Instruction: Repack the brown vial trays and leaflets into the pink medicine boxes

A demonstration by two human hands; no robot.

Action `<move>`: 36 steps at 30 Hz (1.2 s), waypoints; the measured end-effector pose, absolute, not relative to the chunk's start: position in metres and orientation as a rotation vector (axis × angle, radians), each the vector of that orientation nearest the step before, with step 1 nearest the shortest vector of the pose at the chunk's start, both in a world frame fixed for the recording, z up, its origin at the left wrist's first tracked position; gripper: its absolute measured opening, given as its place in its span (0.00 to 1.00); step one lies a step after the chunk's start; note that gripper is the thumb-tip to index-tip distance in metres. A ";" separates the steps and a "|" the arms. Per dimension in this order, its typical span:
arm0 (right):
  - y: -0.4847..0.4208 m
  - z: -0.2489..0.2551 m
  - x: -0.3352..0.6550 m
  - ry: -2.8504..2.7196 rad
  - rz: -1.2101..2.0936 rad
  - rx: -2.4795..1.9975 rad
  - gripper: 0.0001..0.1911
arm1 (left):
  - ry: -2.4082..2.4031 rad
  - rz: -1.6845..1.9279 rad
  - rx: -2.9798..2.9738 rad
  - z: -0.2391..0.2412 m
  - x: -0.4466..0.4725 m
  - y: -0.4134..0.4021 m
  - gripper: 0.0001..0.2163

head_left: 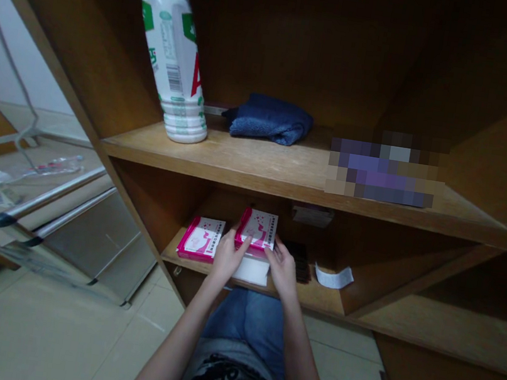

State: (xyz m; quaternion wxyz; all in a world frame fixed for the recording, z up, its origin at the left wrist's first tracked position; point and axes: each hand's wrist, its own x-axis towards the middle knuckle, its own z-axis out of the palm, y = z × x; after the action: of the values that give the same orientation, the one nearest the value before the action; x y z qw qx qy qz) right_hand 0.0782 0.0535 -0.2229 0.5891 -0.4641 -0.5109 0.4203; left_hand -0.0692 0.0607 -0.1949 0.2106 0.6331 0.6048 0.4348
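While a wooden cabinet point(304, 45) fills the view, its upper shelf point(248, 164) carries a bottle point(173, 57) and a blue towel point(268, 119). On the lower shelf point(313, 297), the left hand point(229, 256) and right hand point(282, 270) grip a pink box point(256, 230) with curled fingers, above a white block point(251, 270), beside a second pink box point(202, 239).

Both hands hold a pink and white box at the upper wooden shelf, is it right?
No: the left hand and right hand hold the pink and white box at the lower wooden shelf, not the upper one, as the head view shows.
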 end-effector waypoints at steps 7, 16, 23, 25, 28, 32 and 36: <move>0.048 -0.217 0.089 -1.324 0.618 -1.356 0.18 | 1.527 1.407 1.601 -0.206 -0.080 0.060 0.22; 0.045 -0.215 0.093 -1.356 0.663 -1.395 0.18 | 1.402 1.394 1.446 -0.221 -0.084 0.065 0.17; 0.045 -0.216 0.087 -1.368 0.617 -1.433 0.19 | 1.385 1.426 1.307 -0.223 -0.077 0.067 0.17; 0.046 -0.219 0.083 -1.375 0.560 -1.471 0.22 | 1.396 1.453 1.263 -0.222 -0.074 0.068 0.18; 0.048 -0.223 0.078 -1.381 0.498 -1.516 0.26 | 1.413 1.486 1.214 -0.221 -0.069 0.068 0.18; 0.048 -0.223 0.076 -1.392 0.471 -1.546 0.26 | 1.420 1.512 1.181 -0.221 -0.064 0.066 0.17; 0.048 -0.223 0.077 -1.404 0.469 -1.558 0.25 | 1.439 1.528 1.135 -0.220 -0.060 0.063 0.17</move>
State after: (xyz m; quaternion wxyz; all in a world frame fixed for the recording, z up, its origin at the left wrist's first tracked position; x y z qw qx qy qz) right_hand 0.0766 0.0482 -0.2227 0.4761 -0.6376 -0.5744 0.1919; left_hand -0.0596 0.0627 -0.2204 0.3688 0.4421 0.5606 0.5952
